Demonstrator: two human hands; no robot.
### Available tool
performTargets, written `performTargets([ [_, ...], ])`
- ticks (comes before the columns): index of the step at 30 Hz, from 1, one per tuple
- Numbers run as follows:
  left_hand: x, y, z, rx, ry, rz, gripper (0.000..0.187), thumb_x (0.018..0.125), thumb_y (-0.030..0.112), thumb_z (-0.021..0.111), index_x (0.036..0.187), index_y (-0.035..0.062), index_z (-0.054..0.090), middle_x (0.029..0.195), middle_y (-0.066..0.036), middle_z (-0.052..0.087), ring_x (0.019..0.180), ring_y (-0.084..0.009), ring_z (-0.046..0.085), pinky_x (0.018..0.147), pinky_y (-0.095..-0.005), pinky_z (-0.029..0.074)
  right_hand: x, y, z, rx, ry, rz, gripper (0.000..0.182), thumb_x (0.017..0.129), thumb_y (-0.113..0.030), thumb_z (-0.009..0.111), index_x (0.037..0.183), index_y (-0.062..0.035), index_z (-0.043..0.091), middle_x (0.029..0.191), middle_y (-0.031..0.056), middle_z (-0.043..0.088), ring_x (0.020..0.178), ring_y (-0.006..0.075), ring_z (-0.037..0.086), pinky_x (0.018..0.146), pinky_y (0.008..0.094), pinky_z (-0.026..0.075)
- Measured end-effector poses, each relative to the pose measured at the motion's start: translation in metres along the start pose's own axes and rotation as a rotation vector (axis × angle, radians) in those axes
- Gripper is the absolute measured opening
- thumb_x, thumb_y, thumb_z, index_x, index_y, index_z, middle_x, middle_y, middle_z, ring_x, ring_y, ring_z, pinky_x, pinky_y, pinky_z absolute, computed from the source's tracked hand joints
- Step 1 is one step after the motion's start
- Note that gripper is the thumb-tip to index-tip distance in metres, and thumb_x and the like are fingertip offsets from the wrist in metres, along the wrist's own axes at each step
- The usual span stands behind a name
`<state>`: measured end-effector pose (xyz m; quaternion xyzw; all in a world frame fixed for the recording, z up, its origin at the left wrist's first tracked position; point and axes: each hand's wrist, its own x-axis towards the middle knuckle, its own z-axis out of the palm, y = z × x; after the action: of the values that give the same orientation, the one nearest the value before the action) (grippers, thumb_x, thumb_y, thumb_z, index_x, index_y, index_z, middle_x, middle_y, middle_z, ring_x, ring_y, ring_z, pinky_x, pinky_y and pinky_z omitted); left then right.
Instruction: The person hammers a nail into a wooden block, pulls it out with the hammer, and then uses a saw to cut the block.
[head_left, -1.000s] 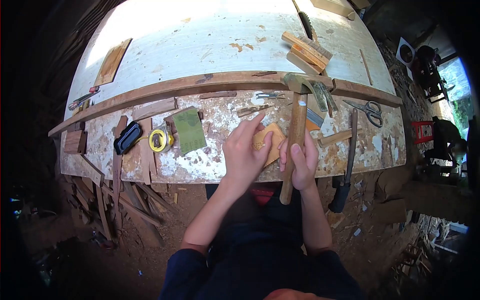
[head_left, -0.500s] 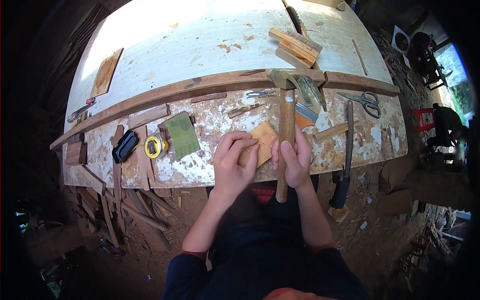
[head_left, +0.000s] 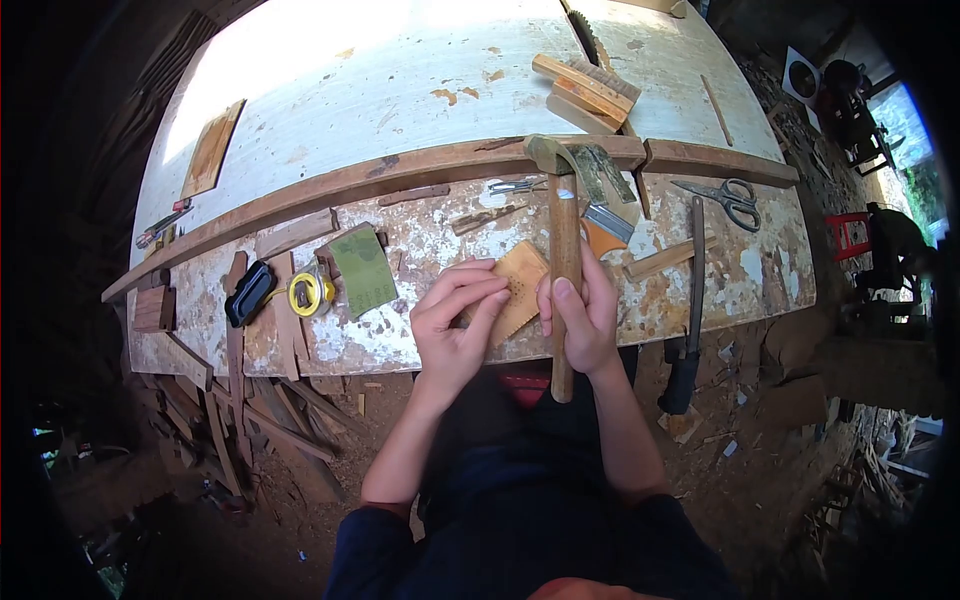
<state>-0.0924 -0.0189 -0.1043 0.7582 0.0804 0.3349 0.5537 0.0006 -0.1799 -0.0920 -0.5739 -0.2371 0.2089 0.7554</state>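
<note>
Seen from above, a person's two hands meet at the middle of the frame, over the near edge of a worn, paint-flecked counter. The right hand is wrapped around the wooden handle of a hammer, whose head points toward the top of the frame. The left hand, fingers curled, presses on a small tan wooden piece (dotted with tiny holes) lying just left of the handle. A yellow tape measure sits to the left, scissors at the upper right.

Hammer and wood piece in hands
</note>
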Motion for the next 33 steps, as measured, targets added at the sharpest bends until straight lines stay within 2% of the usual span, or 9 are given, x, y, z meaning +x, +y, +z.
performTargets([
  [5,-0.0050,-0.0003,0.0004,0.000,0.000,-0.041,0.016,0.090,-0.006,0.081,0.105,-0.0019,0.084,0.104,-0.015,0.080,0.109,-0.0273,0.075,0.105,-0.0426,0.057,-0.0007,0.0009,0.0001,0.007,-0.008,-0.005,0.065,0.113,-0.018,0.052,0.169,0.0066,0.029,0.078,0.0014,0.060,0.062,0.0050,0.053,0.059,0.0222,0.045],
  [8,-0.0067,-0.0004,-0.0033,0.040,0.012,-0.012,0.015,0.089,-0.007,0.081,0.103,-0.0022,0.084,0.103,-0.015,0.081,0.112,-0.0287,0.075,0.102,-0.0411,0.057,0.0009,-0.0012,0.0025,-0.072,0.001,-0.029,0.059,0.115,-0.028,0.049,0.160,0.0081,0.036,0.074,0.0051,0.058,0.058,0.0075,0.051,0.057,0.0223,0.044],
  [17,-0.0081,-0.0006,-0.0056,0.054,-0.024,-0.043,0.014,0.088,-0.008,0.081,0.100,-0.0015,0.084,0.100,-0.014,0.082,0.114,-0.0299,0.075,0.100,-0.0396,0.057,0.0009,-0.0028,0.0030,-0.064,0.000,-0.023,0.057,0.116,-0.028,0.047,0.159,0.0081,0.036,0.074,0.0051,0.058,0.058,0.0075,0.051,0.057,0.0222,0.044],
  [32,-0.0079,0.0004,-0.0017,0.182,0.014,0.113,0.015,0.087,-0.008,0.081,0.100,-0.0016,0.083,0.097,-0.014,0.080,0.106,-0.0295,0.077,0.096,-0.0392,0.060,0.0013,-0.0018,0.0020,-0.055,-0.007,-0.021,0.057,0.115,-0.027,0.048,0.159,0.0077,0.036,0.074,0.0050,0.058,0.058,0.0074,0.051,0.057,0.0220,0.044],
  [33,-0.0086,0.0002,-0.0020,0.183,0.016,0.110,0.014,0.087,-0.008,0.081,0.100,-0.0017,0.083,0.097,-0.014,0.080,0.106,-0.0293,0.077,0.096,-0.0390,0.060,0.0008,-0.0012,0.0012,-0.033,-0.011,-0.013,0.059,0.115,-0.023,0.049,0.162,0.0073,0.033,0.075,0.0037,0.058,0.059,0.0067,0.052,0.057,0.0221,0.045],
])
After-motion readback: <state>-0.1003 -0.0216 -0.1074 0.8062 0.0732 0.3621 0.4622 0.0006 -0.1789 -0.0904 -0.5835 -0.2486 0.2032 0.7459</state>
